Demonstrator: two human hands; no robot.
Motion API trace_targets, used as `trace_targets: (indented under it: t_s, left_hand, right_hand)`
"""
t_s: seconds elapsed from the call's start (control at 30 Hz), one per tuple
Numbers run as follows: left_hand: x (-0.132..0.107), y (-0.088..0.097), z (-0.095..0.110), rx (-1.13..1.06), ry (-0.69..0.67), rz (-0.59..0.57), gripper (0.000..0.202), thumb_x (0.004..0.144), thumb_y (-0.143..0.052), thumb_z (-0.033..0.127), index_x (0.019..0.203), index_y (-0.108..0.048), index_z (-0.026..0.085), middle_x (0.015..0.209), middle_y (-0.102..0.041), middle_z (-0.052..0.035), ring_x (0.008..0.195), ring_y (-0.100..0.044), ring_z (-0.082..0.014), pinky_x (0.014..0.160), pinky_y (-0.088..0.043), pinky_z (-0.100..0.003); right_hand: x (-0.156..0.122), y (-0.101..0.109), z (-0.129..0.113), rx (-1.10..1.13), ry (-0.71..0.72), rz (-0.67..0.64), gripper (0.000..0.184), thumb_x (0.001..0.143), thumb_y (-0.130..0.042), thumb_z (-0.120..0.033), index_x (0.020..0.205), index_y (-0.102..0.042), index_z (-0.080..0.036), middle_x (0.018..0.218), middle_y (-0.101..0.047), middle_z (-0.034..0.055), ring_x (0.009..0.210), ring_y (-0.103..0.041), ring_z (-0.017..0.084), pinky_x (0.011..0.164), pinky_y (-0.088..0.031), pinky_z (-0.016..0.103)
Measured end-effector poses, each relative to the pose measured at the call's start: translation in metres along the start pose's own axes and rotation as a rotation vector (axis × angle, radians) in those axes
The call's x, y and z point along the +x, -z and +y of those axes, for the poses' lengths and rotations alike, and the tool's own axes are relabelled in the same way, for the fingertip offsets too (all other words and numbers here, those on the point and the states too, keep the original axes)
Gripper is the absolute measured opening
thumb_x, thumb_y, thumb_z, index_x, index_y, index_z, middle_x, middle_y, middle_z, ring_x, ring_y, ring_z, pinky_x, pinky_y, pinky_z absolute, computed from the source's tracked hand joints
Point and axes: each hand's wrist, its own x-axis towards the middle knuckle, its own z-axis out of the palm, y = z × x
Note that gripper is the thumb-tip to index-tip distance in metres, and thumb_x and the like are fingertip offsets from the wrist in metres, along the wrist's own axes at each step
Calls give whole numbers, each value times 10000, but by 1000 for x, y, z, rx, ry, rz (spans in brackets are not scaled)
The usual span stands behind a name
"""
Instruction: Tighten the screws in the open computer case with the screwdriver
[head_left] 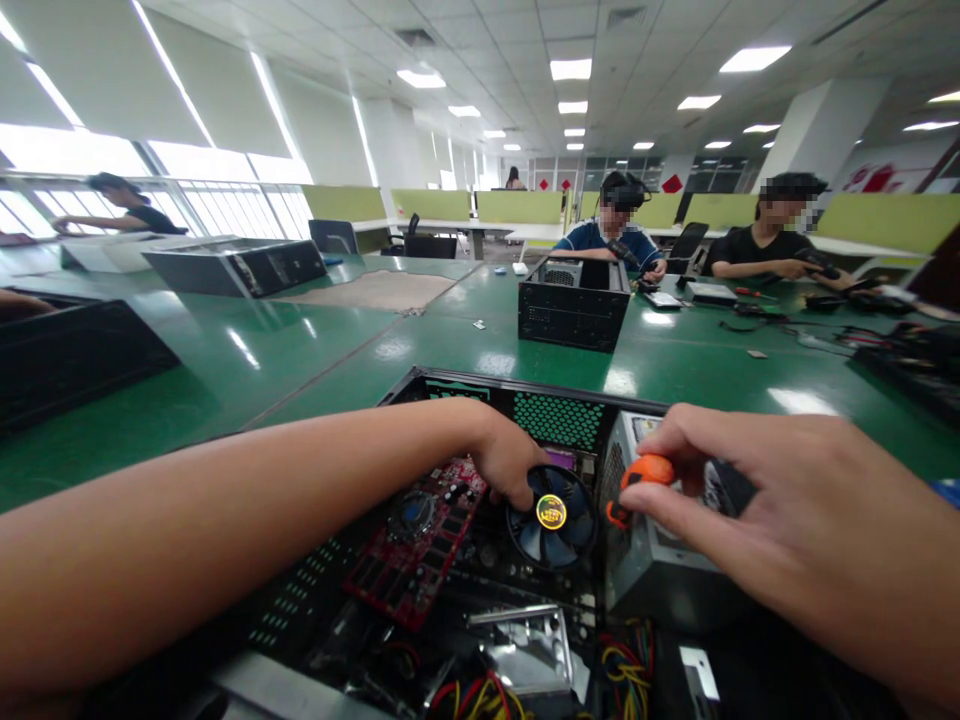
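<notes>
An opened black computer case [637, 404] lies in front of me. Inside it, my left hand [506, 455] is closed at the upper left rim of a round black cooling fan [564, 540] with a yellow centre label; some fingertips are hidden. A red graphics card [420, 570] sits beside the fan, below my left wrist. My right hand [742, 490] pinches the orange-and-black handle of a screwdriver [646, 474] above the silver power supply [637, 570]. The screwdriver's shaft cannot be made out.
Coloured cables [626, 665] and a shiny metal bracket [525, 650] lie in the near part of the case. Another black case [574, 310] stands on the green table [360, 370]. Further cases are at left. Co-workers [772, 240] sit across the table.
</notes>
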Motion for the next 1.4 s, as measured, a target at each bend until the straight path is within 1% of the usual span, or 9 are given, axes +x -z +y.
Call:
trace_targets:
  t_s: [0.13, 0.2, 0.37, 0.47, 0.57, 0.8, 1.1, 1.23, 1.4]
  left_hand:
    - [0, -1, 0, -6, -1, 14, 582, 696, -736, 235, 1277, -752, 225, 1112, -856, -45, 963, -784, -280, 828, -647, -342]
    - [0, -1, 0, -9, 5, 8, 598, 702, -742, 234, 1300, -739, 229, 1090, -855, -40, 949, -786, -275, 811, -646, -330]
    - [1, -1, -1, -2, 0, -1, 574, 701, -739, 227, 1275, -750, 206, 1112, -853, -60, 973, -791, -288, 834, -650, -344]
    - [6, -2, -7, -11, -32, 1, 538, 694, -750, 235, 1231, -779, 220, 1116, -852, -51, 1003, -785, -295, 890, -651, -368]
    - [12, -2, -13, -42, -76, -3, 463, 665, -786, 258, 1127, -816, 229, 1065, -855, -29, 1003, -778, -305, 927, -651, -395]
    - [7, 1, -11, -34, -60, 21, 516, 668, -845, 306, 1180, -809, 254, 997, -858, -1, 1017, -780, -311, 946, -642, -397]
    - [5, 1, -8, -26, -52, 23, 530, 661, -821, 280, 1188, -801, 233, 1042, -862, -26, 1058, -775, -332, 978, -633, -418]
    - [4, 0, -4, -13, -31, 33, 524, 666, -788, 267, 1190, -804, 248, 1081, -864, -29, 1045, -776, -321, 962, -639, -414]
    - [3, -1, 0, 6, 12, 18, 573, 686, -764, 253, 1259, -777, 242, 1105, -863, -40, 991, -787, -295, 900, -644, -372]
  right_hand:
    - [-2, -1, -7, 120, 41, -62, 311, 1080, -506, -194, 1160, -792, -289, 1154, -877, 37, 995, -851, 242, 805, -689, 348]
    - [-6, -1, -9, 126, 33, -97, 288, 1075, -550, -211, 1187, -797, -306, 1156, -874, 24, 989, -847, 241, 802, -685, 350]
    - [-5, -4, -7, 6, 2, -36, 157, 1034, -635, -272, 997, -788, -276, 921, -851, 34, 741, -806, 255, 603, -629, 367]
    - [-6, -4, -9, 76, 29, 26, 225, 1066, -580, -252, 1150, -786, -287, 1109, -880, 49, 918, -848, 271, 776, -693, 385]
    - [-8, -4, -17, 168, 12, 25, 261, 1078, -597, -258, 1246, -773, -353, 1204, -876, -5, 1032, -851, 254, 898, -699, 369]
    - [1, -2, -22, 287, 112, -188, 271, 1090, -578, -200, 1143, -805, -338, 1152, -880, -46, 976, -844, 184, 842, -679, 279]
    - [4, -2, -22, 246, 91, -181, 330, 1088, -503, -149, 1148, -785, -312, 1105, -866, -61, 928, -828, 152, 817, -649, 294]
    - [2, -5, -17, 105, 72, -114, 73, 971, -733, -203, 973, -756, -272, 856, -794, -44, 703, -740, 188, 605, -559, 332]
    - [3, -7, -13, -4, 53, -40, 276, 830, -899, -240, 762, -633, -270, 656, -667, -58, 574, -647, 196, 486, -418, 320]
